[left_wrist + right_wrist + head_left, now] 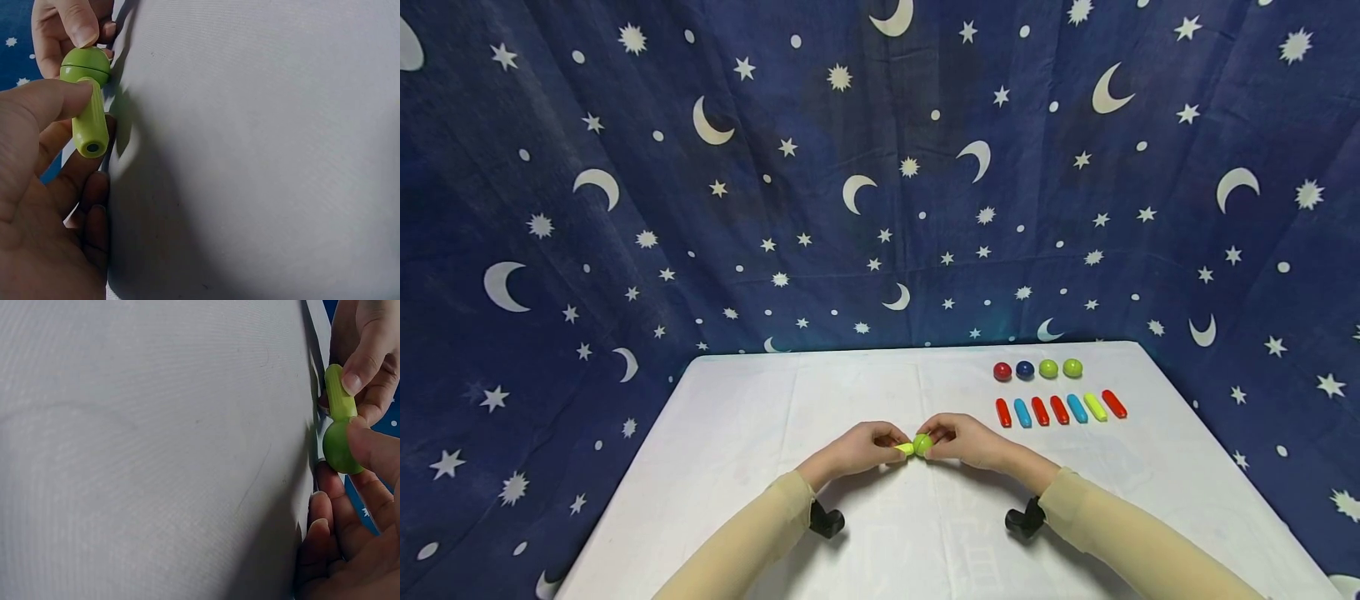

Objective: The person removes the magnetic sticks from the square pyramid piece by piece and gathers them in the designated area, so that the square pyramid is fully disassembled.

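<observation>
My left hand (863, 448) pinches a yellow-green plastic rod (91, 128) between thumb and fingers. In the left wrist view the rod's near end shows a small dark round inset. My right hand (968, 442) grips a green ball (922, 445) between thumb and fingertips. A thin seam runs round the ball. The rod's far end meets the ball, so the two form one line between my hands, in front of me and close over the white table (850, 542). The right wrist view shows the ball (339, 447) right against the rod (340, 394).
At the table's back right stands a row of balls: red (1002, 372), dark blue (1025, 370) and two green (1048, 368). In front of it lies a row of several rods, including red (1040, 411), blue (1077, 408) and yellow (1095, 407). A starry blue curtain (820, 217) hangs behind.
</observation>
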Demonstrator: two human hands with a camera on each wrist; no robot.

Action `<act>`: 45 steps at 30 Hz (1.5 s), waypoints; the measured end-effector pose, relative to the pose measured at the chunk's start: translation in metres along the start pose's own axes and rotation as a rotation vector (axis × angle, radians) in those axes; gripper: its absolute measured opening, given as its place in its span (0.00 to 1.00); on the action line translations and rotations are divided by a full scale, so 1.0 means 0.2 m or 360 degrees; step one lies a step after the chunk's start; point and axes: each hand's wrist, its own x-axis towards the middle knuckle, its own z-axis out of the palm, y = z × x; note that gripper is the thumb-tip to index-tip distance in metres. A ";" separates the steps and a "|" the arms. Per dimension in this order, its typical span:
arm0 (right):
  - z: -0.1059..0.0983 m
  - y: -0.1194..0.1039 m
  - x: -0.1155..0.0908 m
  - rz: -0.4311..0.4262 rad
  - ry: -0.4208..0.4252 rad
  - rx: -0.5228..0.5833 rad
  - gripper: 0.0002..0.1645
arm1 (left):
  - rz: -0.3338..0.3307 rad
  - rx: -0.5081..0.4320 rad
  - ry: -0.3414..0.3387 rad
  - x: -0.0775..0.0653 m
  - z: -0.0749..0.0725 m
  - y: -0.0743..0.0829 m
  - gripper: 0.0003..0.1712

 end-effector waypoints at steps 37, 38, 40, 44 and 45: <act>-0.01 0.01 0.00 0.0015 -0.0019 0.0027 0.17 | -0.0046 -0.0005 -0.0001 0.01 0.00 0.03 0.08; -0.01 0.01 0.00 0.0021 -0.0019 0.0029 0.17 | -0.0050 -0.0003 -0.0001 0.01 0.00 0.03 0.07; -0.01 0.01 0.00 0.0029 -0.0017 0.0033 0.17 | -0.0056 -0.0003 0.0000 0.01 0.00 0.02 0.07; -0.01 0.01 0.00 0.0021 -0.0018 0.0035 0.17 | -0.0060 -0.0002 -0.0002 0.02 0.00 0.02 0.07; -0.01 0.01 0.00 0.0021 -0.0019 0.0034 0.17 | -0.0057 0.0001 -0.0003 0.02 0.00 0.02 0.07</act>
